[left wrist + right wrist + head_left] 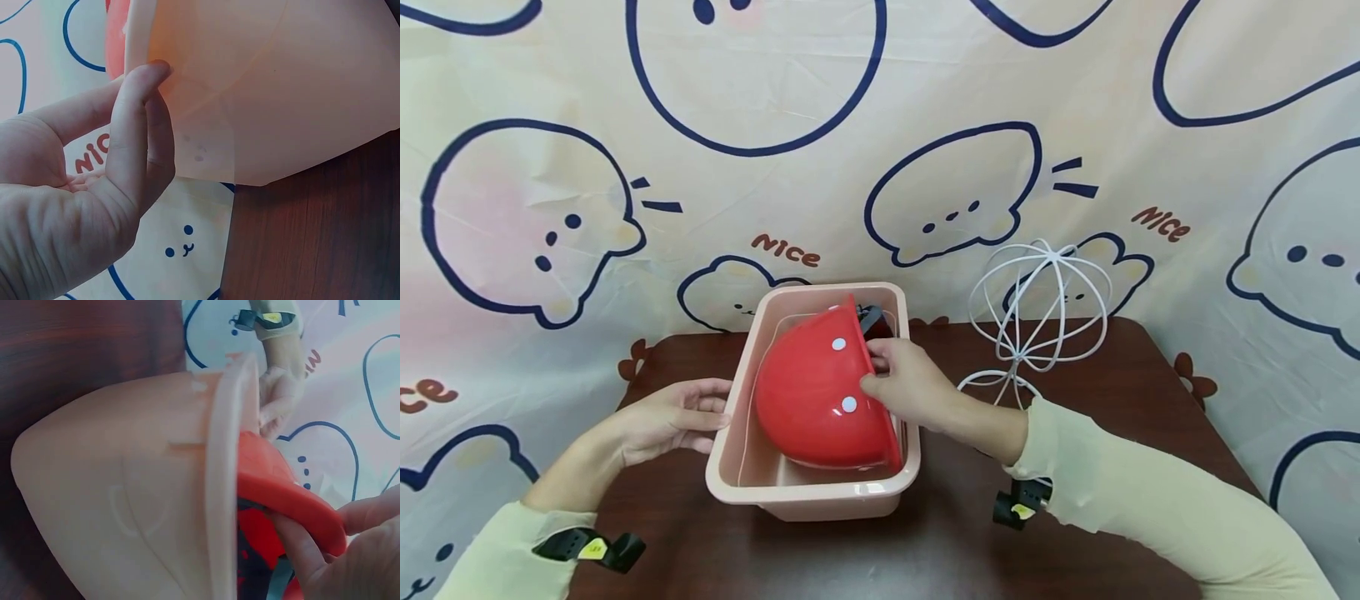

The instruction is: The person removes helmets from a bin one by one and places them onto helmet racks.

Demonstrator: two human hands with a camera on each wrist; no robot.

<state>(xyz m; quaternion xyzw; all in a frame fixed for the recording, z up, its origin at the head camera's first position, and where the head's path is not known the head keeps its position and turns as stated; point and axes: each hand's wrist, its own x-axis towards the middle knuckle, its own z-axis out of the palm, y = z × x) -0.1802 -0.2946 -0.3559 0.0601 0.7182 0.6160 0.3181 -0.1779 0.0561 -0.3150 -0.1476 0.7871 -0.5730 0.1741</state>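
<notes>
My right hand point(913, 383) pinches the red hard hat point(820, 387) by its brim point(892, 450) — dome point(793, 404) leftward, inside the pink tub point(805, 494) my left hand point(662, 418) grips.

Pale sleeves point(1150, 492), black wrist bands point(561, 544).
Both forearms are covered by light yellow-green fabric, bunched at the cuffs point(1037, 433); at each wrist a small black module point(625, 552) is carried by the dark band and marked by a yellow label point(593, 549).
</notes>
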